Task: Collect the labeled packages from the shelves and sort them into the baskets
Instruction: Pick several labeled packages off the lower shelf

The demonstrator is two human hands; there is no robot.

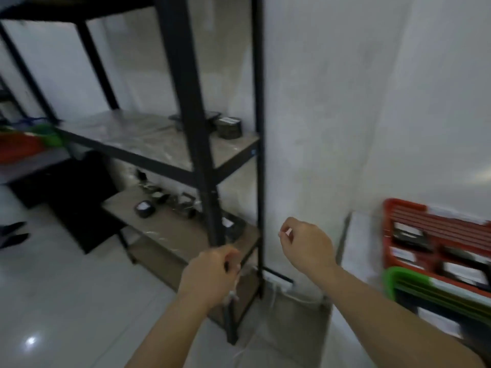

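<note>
Motion blurs the whole head view. Dark packages with white labels lie on the black rack's middle shelf (229, 127) and on its lower shelf (144, 208). My left hand (210, 277) hangs in front of the rack's front post, fingers loosely curled, with nothing plainly in it. My right hand (305, 243) is raised beside the rear post near the white wall, also loosely curled. A pale spot at its fingertips is too blurred to identify. At the right, a red basket (403, 208) and a green basket (393, 280) hold labeled packages.
The rack's black front post (191, 102) stands just ahead of my hands. More red and green baskets (24, 144) sit on a table at the far left. A black mat (66, 192) lies on the tiled floor, and a person's dark shoes (13, 232) show at the left edge.
</note>
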